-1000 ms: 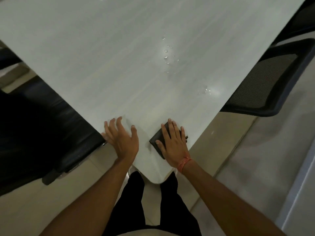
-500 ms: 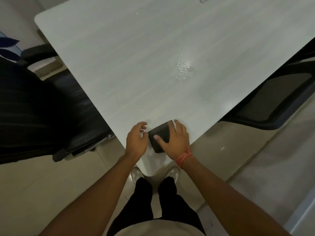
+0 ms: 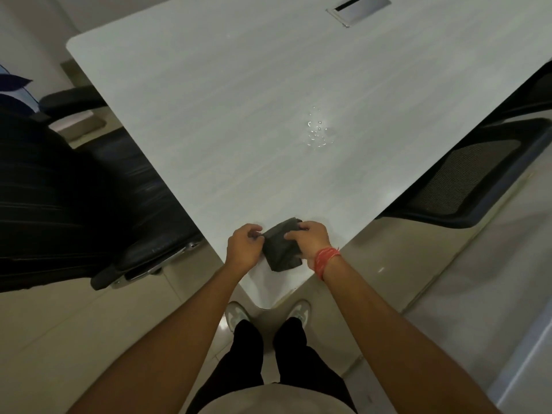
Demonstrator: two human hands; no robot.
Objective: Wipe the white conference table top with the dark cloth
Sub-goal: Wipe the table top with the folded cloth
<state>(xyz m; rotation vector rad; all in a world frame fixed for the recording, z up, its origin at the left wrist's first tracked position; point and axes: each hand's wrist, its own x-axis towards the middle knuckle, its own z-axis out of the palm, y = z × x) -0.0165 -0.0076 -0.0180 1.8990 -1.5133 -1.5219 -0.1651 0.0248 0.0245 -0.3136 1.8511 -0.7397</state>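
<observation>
Both hands have closed onto the dark cloth (image 3: 282, 246) since a moment ago. Left hand (image 3: 243, 248) pinches its left edge, right hand (image 3: 309, 239) grips its top, at the white conference table (image 3: 239, 115) near corner; water droplets (image 3: 319, 131) mid-table.

Prob. office: conf table (image 3: 239, 100), mesh chair (image 3: 466, 180).

Both hands on the dark cloth (image 3: 282, 248) at the near corner of the white table (image 3: 233, 121): left hand (image 3: 243, 248) pinches its left edge, right hand (image 3: 310, 237) grips the right side with curled fingers. Water droplets (image 3: 319, 132) sit further out on the top, well apart from the cloth. Black chair (image 3: 77, 186) at the left edge, mesh chair (image 3: 475, 177) at the right, cable slot (image 3: 358, 7) at the far end.
</observation>
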